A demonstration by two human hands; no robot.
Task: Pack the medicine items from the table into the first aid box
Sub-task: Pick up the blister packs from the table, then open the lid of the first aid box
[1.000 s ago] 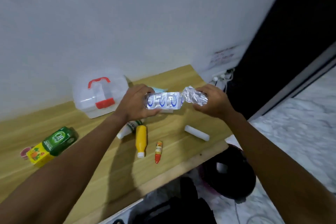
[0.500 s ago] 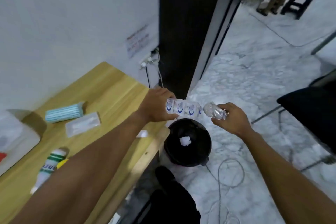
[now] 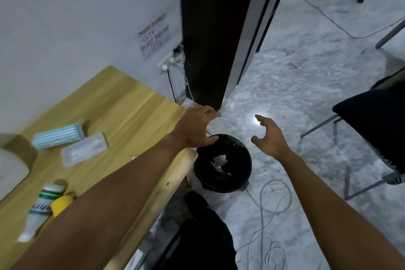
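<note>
My left hand (image 3: 195, 127) hangs over the table's right corner with its fingers spread and nothing in it. My right hand (image 3: 270, 137) is open too, above the floor just right of a black bin (image 3: 223, 164) holding crumpled silver scraps. On the wooden table (image 3: 131, 103) lie a pack of blue masks (image 3: 58, 135), a clear sachet (image 3: 84, 151), a white and green tube (image 3: 41, 208) and the end of a yellow bottle (image 3: 62, 204) beside my left forearm. A corner of the first aid box (image 3: 11, 169) shows at the left edge.
The bin stands on the marble floor against the table's corner. White cables (image 3: 269, 215) trail over the floor nearby. A black chair (image 3: 372, 129) is at the right, a dark door frame (image 3: 219, 28) ahead, and a wall socket (image 3: 167, 62) with plugs by the table.
The silver pill strip that both hands held is gone from them. Both hands have opened above the bin, and the view stays turned to the right of the table.
</note>
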